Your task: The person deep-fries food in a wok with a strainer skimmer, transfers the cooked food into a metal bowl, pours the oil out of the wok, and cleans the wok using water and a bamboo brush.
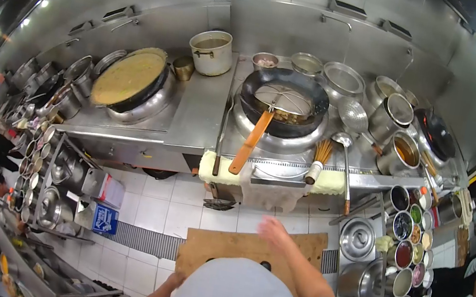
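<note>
My right hand is in front of the stove, above the brown mat on the floor, with its fingers loosely apart and nothing in them. It is slightly blurred. My left hand hangs low beside my body, its fingers mostly hidden. Ahead, a black wok sits on a burner. A wire strainer lies across it, its wooden handle pointing towards me. Small brownish pieces of food show under the strainer. A bamboo brush and a ladle lie to the right of the wok.
A wide wok of yellowish liquid and a tall pot stand left. Right are a perforated skimmer, a pot of amber liquid and several seasoning containers. A cloth hangs at the stove edge. Other people stand at both sides.
</note>
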### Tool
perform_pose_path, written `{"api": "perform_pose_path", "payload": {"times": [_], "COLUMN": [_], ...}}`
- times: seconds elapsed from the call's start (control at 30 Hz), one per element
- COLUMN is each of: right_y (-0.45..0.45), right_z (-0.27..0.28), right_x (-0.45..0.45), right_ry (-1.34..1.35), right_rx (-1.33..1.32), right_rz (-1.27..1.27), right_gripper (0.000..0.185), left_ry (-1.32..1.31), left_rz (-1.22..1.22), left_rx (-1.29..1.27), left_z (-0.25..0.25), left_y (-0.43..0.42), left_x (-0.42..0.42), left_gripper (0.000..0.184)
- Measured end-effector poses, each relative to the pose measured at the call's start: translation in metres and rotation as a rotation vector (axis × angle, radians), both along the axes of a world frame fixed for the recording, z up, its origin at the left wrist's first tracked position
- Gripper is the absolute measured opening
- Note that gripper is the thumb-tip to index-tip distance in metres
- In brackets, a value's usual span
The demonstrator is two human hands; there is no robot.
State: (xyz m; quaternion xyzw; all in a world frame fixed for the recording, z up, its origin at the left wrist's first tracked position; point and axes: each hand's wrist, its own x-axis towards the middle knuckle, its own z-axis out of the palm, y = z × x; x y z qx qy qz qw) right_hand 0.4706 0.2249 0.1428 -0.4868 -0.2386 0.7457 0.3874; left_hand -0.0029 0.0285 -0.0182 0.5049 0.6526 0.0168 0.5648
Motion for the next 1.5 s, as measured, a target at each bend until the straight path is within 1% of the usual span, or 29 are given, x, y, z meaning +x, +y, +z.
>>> {"api": "perform_pose_path", "payload": {"times": [0.03, 0.07, 0.13, 0.17, 0.23, 0.27, 0.33, 0.4, 0.43, 0.47, 0.5, 0.53, 0.6, 0.63, 0.67, 0.8, 0.87, 0.93, 1.0, 1.1, 1.17, 1.2, 1.23, 1.27, 1.33, 1.37, 1.4, 1.43, 1.5], "right_y": [0.045, 0.074, 0.122, 0.136, 0.164, 0.173, 0.188, 0.191, 0.194, 0.194, 0.191, 0.186, 0.178, 0.18, 0.184, 0.204, 0.215, 0.22, 0.254, 0.272, 0.263, 0.252, 0.243, 0.241, 0.237, 0.24, 0.242, 0.244, 0.237], "right_z": [0.007, 0.047, 0.07, 0.097, 0.117, 0.117, 0.12, 0.125, 0.124, 0.124, 0.131, 0.145, 0.168, 0.171, 0.173, 0.233, 0.258, 0.266, 0.233, 0.209, 0.218, 0.228, 0.237, 0.239, 0.247, 0.245, 0.243, 0.242, 0.25], "right_x": [-0.025, -0.048, -0.089, -0.103, -0.123, -0.127, -0.128, -0.116, -0.099, -0.081, -0.061, -0.041, 0.001, 0.021, 0.039, 0.09, 0.098, 0.103, 0.132, 0.139, 0.12, 0.105, 0.093, 0.089, 0.082, 0.083, 0.084, 0.085, 0.084], "right_ry": [0.165, 0.289, 0.482, 0.516, 0.589, 0.583, 0.535, 0.406, 0.17, -0.069, -0.253, -0.436, -1.09, -1.369, -1.646, -1.592, -1.289, -1.222, -1.676, -1.503, -1.395, -1.218, -1.04, -1.04, -0.61, -0.613, -0.372, -0.129, 0.03], "right_rx": [0.013, 0.081, 0.063, 0.059, 0.091, 0.089, 0.051, 0.12, 0.132, 0.141, 0.178, 0.217, 0.307, 0.334, 0.356, 0.425, 0.354, 0.246, 0.3, 0.38, 0.374, 0.315, 0.253, 0.253, 0.161, 0.161, 0.067, -0.026, -0.084], "right_rz": [-0.022, 0.033, -0.111, -0.138, -0.2, -0.202, -0.25, -0.313, -0.338, -0.359, -0.356, -0.35, -0.293, -0.284, -0.271, -0.26, -0.3, -0.306, -0.217, -0.261, -0.282, -0.329, -0.374, -0.371, -0.245, -0.243, -0.281, -0.315, -0.337], "right_gripper": [0.048, 0.059, 0.062, 0.06, 0.053, 0.053, 0.043, 0.038, 0.035, 0.032, 0.034, 0.037, 0.046, 0.05, 0.054, 0.055, 0.059, 0.051, 0.042, 0.031, 0.028, 0.023, 0.019, 0.019, 0.011, 0.011, 0.007, 0.005, 0.005], "left_ry": [-0.028, -0.045, -0.49, -0.502, -0.378, -0.383, -0.481, -0.476, -0.404, -0.236, -0.252, -0.316, -0.01, 0.145, 0.04, -0.116, -0.178, -0.25, -0.309, -0.377, -0.397, -0.412, -0.412, -0.408, -0.406, -0.396, -0.386, -0.388, -0.431], "left_rz": [0.08, 0.157, 0.494, 0.484, 0.19, 0.19, 0.449, 0.576, 0.619, 0.259, 0.435, 0.48, -0.142, -0.375, -0.154, 0.204, 0.281, 0.374, 0.508, 0.732, 0.822, 0.903, 0.909, 0.894, 0.879, 0.84, 0.802, 0.768, 0.629], "left_rx": [0.037, 0.063, 0.126, 0.134, 0.336, 0.332, 0.296, 0.195, 0.164, 0.489, 0.129, 0.157, 0.486, 0.696, 0.564, 0.33, 0.301, 0.246, 0.151, -0.022, 0.014, 0.053, 0.054, 0.051, 0.046, 0.004, -0.038, -0.05, 0.07], "left_z": [0.009, 0.042, 0.077, 0.099, 0.13, 0.127, 0.119, 0.06, 0.032, -0.007, 0.039, 0.021, -0.034, -0.038, -0.035, -0.03, -0.025, -0.011, 0.016, 0.041, 0.049, 0.053, 0.053, 0.053, 0.054, 0.048, 0.043, 0.034, 0.0], "left_y": [0.03, 0.06, 0.089, 0.107, 0.114, 0.11, 0.102, 0.074, 0.05, 0.021, -0.004, -0.033, -0.08, -0.096, -0.113, -0.119, -0.11, -0.096, -0.072, -0.025, -0.008, -0.004, -0.004, -0.005, -0.011, -0.021, -0.032, -0.043, -0.068], "left_x": [0.028, 0.062, 0.108, 0.115, 0.124, 0.122, 0.105, 0.07, 0.051, 0.025, 0.023, 0.01, -0.01, -0.013, -0.016, -0.01, -0.003, 0.005, 0.015, 0.025, 0.028, 0.027, 0.025, 0.022, 0.018, 0.015, 0.013, 0.011, 0.007], "left_gripper": [0.026, 0.028, 0.034, 0.034, 0.034, 0.034, 0.034, 0.03, 0.028, 0.019, 0.017, 0.019, 0.017, 0.016, 0.016, 0.014, 0.014, 0.014, 0.014, 0.022, 0.023, 0.024, 0.024, 0.026, 0.028, 0.028, 0.027, 0.024, 0.019]}}
